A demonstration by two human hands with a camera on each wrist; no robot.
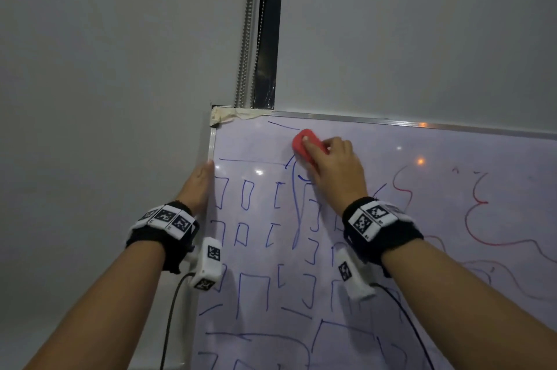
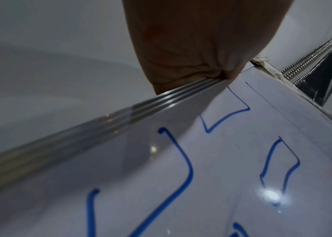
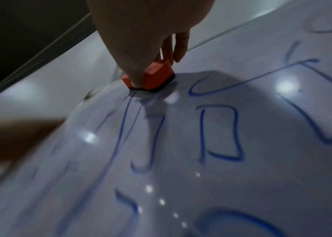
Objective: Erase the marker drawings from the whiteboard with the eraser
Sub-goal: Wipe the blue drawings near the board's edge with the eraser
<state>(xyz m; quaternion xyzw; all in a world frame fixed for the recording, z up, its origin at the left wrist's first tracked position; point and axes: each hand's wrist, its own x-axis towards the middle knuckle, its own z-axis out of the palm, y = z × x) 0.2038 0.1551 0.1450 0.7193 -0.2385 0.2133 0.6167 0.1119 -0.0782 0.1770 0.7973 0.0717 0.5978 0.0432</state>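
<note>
A whiteboard (image 1: 376,146) with a metal frame leans against the wall, covered in blue box shapes (image 1: 247,195) on its left and red squiggles (image 1: 476,204) on its right. My right hand (image 1: 334,164) grips a red eraser (image 1: 303,145) and presses it flat on the board near the top left. In the right wrist view the eraser (image 3: 155,77) shows a black felt base on blue lines. My left hand (image 1: 197,186) holds the board's left frame edge (image 2: 120,115), thumb (image 2: 230,70) on the front, the fingers hidden behind.
A dark window strip with a bead chain (image 1: 250,29) runs up the wall above the board's taped top-left corner (image 1: 221,116). Grey wall (image 1: 105,83) lies left of the board. Cables (image 1: 171,309) hang from both wrist cameras.
</note>
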